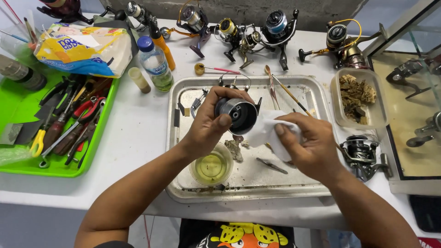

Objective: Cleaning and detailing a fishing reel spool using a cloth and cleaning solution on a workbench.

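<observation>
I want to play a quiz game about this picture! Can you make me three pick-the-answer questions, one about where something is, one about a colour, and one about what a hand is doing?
1. Where is the small cup of yellowish liquid?
A. On the metal tray
B. In the green tray
C. In the glass case

2. What colour is the tray of hand tools?
A. Red
B. Green
C. Blue

3. What is the left hand doing?
A. Lying flat on the table
B. Gripping a fishing reel part
C. Holding the bottle

Answers:
1. A, the cup stands on the metal tray, near its front edge.
2. B, its rim is bright green.
3. B, its fingers wrap the fishing reel part, while the right hand holds a white cloth against it.
</observation>
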